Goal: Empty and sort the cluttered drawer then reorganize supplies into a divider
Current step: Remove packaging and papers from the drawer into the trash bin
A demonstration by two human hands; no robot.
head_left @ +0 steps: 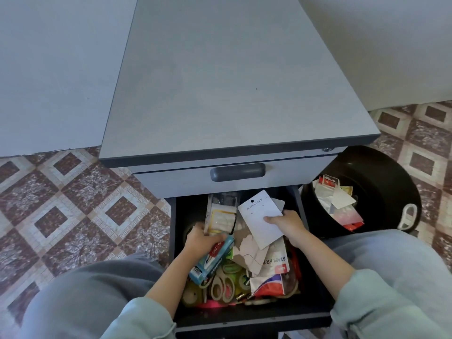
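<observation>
One open drawer [244, 317], left hand [198, 241] gripping clear packet [221, 220] inside, right hand [286, 223] pinching jewellery card [260, 214] above clutter

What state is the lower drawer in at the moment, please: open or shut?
Open: the lower drawer is pulled well out from the cabinet, and its cluttered inside is exposed.

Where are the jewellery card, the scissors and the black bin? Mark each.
jewellery card [259, 227], head view, blank white lower half.
scissors [222, 288], head view, where the handle loops meet.
black bin [389, 187], head view, bare inner wall.
</observation>
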